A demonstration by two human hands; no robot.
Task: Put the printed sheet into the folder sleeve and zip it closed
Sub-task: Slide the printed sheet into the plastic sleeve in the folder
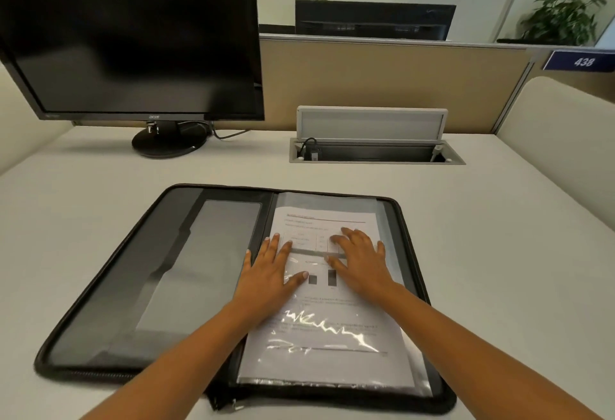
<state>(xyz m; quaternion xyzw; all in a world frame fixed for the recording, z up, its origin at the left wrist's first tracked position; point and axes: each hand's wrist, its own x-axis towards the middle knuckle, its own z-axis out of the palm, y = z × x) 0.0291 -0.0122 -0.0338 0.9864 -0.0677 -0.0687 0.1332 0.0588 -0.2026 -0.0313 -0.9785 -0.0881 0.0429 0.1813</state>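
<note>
Lying under both flat, spread hands, left hand (271,270) and right hand (361,258): printed sheet (327,326).

Left hand (270,271) and right hand (362,261), palms down

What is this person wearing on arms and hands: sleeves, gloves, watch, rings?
Nothing visible. The left forearm and right forearm are bare to the frame edge, with no sleeves. The left hand and right hand wear no gloves; no watch, bracelet or ring shows.
</note>
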